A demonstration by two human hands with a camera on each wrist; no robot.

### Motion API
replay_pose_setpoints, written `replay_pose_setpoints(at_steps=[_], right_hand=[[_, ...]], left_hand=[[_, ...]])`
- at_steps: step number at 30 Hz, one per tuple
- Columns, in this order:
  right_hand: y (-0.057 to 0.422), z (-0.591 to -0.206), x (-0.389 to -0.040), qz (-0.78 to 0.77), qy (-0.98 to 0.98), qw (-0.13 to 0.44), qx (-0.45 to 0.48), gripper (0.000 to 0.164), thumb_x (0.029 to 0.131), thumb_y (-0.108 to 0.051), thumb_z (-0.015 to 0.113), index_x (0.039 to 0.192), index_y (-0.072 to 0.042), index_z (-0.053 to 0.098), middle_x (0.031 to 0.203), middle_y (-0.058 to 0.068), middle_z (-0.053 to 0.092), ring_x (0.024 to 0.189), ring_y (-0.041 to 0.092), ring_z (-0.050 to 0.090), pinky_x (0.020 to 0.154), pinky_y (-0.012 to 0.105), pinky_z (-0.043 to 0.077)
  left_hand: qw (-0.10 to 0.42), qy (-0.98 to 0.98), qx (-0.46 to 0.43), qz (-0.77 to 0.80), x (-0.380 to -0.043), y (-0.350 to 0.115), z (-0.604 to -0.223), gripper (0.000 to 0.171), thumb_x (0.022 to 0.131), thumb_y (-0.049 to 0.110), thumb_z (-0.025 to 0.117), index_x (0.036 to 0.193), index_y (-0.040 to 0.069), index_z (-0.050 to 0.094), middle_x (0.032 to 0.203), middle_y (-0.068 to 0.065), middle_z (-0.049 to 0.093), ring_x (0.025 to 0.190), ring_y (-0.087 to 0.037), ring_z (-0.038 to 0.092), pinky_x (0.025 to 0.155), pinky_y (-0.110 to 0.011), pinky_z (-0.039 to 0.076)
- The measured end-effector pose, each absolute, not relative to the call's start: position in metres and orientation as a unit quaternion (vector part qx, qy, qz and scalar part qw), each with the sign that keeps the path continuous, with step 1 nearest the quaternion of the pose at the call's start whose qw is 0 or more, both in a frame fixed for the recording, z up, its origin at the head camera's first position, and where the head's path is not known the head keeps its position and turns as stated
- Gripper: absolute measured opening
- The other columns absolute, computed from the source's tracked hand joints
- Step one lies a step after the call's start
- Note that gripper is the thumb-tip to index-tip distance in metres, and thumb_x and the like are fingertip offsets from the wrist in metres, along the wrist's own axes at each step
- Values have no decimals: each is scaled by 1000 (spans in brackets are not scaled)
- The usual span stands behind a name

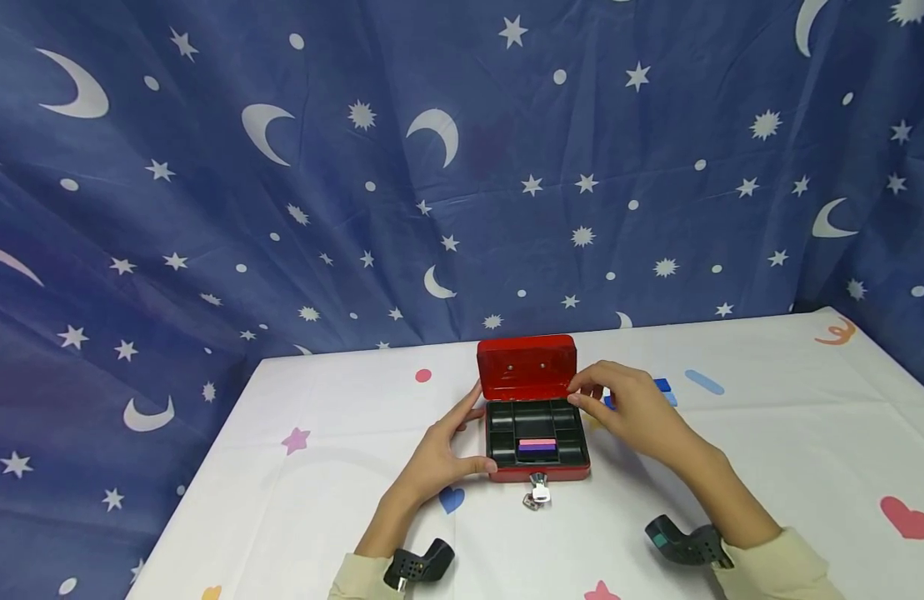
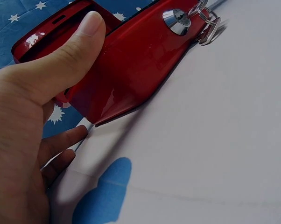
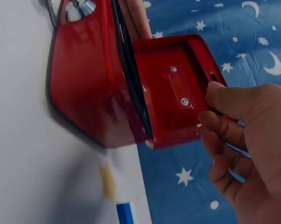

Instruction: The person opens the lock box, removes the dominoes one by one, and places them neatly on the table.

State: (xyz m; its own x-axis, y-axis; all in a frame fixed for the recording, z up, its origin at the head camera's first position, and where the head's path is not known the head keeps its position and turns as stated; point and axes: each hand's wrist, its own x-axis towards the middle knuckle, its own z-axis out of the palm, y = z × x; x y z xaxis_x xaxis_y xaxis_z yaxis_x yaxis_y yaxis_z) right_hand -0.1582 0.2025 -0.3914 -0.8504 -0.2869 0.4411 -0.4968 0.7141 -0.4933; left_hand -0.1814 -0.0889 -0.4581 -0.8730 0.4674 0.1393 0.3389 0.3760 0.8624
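A red metal cash box (image 1: 540,473) sits with its red lid (image 1: 527,367) raised at the back. Its black compartment tray (image 1: 532,414) holds a pink strip (image 1: 537,442) and a purple strip (image 1: 537,448) in the front middle section. My left hand (image 1: 439,454) grips the box's left side, thumb at the front corner and fingers spread along the side. My right hand (image 1: 630,408) is by the lid's right edge with fingers loosely bent. Its thumb and index tips overlap the lid in the right wrist view; contact cannot be made out.
Keys on a ring (image 2: 209,25) hang from the silver front lock (image 2: 177,22). Blue pieces (image 1: 662,385) lie behind my right hand, partly hidden. A white cloth with printed shapes covers the table (image 1: 342,500). Behind it hangs a blue curtain (image 1: 462,208) with moons and stars.
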Motion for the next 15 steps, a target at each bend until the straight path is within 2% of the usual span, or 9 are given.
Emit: replay_pose_setpoints(at_steps=[6,12,15], right_hand=[[193,-386,-152,311,-913,140,226,15,80,-15,78,90,-21,69,78,-15,56,73,7,51,59,24,47],[185,-384,-148,315,-910,119,242,15,81,-17,78,86,-25,66,77,-17,53,73,6,51,58,22,47],[182,-385,-147,319,-907,116,249,16,80,-16,78,85,-25,65,76,-17,53,72,5,51,58,21,46]], left_hand=[[68,827,243,502,-182,-88,-458,102,69,20,85,152,28,27,146,-3,43,130,-25,43,107,-49,32],[65,832,239,497,-181,-89,-456,100,68,31,86,149,42,27,144,10,44,128,-12,44,107,-41,34],[60,828,245,500,-180,-89,-457,99,68,37,85,148,45,27,143,13,44,127,-9,44,107,-40,35]])
